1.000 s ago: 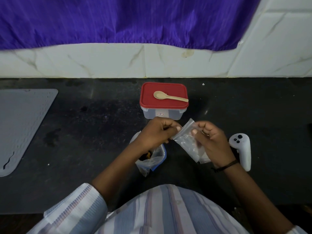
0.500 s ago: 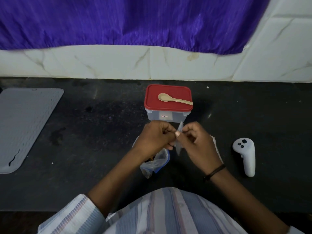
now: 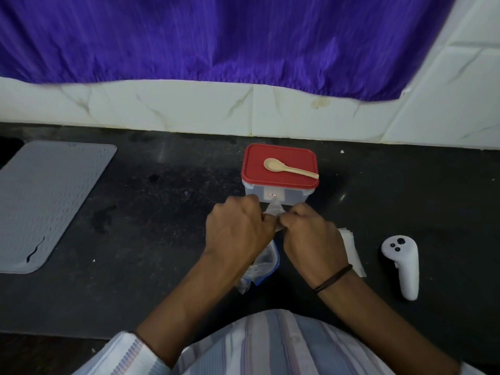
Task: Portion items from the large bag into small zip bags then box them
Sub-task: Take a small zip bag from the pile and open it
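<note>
Spoon [image 3: 288, 168] lies on lidded box [image 3: 278, 182] beyond both hands.

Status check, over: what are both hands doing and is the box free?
Left hand and right hand pinch small zip bag. Large bag beneath. Box lidded, spoon on lid.

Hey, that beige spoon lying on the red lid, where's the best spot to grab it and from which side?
Take the spoon by its handle, coming from above on the right. It lies flat on the red lid, bowl to the left, and the thin handle's tip just overhangs the lid's right edge, so fingers could probably slip under there. Both hands now pinch the small zip bag.
</note>
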`<act>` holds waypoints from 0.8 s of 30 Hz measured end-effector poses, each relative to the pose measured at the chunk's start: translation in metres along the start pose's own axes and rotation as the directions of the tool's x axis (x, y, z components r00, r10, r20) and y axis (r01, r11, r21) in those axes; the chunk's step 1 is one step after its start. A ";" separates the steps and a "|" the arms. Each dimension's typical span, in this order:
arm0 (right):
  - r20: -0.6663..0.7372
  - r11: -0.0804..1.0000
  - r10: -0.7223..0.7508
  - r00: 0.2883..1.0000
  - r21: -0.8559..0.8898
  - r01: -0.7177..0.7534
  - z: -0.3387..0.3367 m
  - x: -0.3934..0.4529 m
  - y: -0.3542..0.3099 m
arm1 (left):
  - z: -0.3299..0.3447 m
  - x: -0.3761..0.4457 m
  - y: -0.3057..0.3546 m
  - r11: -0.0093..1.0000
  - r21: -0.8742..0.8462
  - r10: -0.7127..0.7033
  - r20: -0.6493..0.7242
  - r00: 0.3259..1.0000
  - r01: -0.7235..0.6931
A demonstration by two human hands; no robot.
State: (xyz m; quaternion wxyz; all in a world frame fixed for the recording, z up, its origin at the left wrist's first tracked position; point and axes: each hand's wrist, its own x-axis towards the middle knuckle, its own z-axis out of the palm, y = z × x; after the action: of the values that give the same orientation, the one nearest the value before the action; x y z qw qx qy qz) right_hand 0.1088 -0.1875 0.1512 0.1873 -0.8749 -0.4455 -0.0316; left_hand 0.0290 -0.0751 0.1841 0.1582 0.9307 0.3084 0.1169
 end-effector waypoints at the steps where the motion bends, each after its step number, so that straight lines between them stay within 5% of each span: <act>1: 0.041 0.999 0.026 0.999 -0.020 -0.025 -0.004 0.001 -0.002 | -0.004 -0.002 0.003 0.999 0.036 0.005 0.005 1.000 -0.005; 9: 0.264 0.918 0.227 0.938 0.263 -0.296 -0.023 0.012 -0.004 | -0.006 -0.002 -0.001 0.995 0.091 0.040 0.020 0.999 -0.042; 18: 0.444 0.976 0.113 0.889 0.118 -0.183 -0.025 0.020 -0.011 | -0.002 -0.006 -0.003 0.992 0.015 0.127 -0.015 0.992 -0.126; 21: 0.407 0.950 0.096 0.908 0.235 -0.205 -0.029 0.022 -0.008 | -0.003 -0.004 -0.017 0.962 -0.193 0.197 -0.011 0.980 -0.195; 24: 0.414 0.940 0.053 0.909 0.285 -0.185 -0.029 0.025 -0.006 | -0.003 0.000 -0.039 0.829 -0.519 0.302 0.099 0.948 -0.210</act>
State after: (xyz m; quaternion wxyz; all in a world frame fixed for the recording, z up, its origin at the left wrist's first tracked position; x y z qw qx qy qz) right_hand 0.1219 -0.1757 0.1856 0.2322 -0.8468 -0.4187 0.2318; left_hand 0.0074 -0.0447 0.1722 0.4042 0.8968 0.1240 0.1302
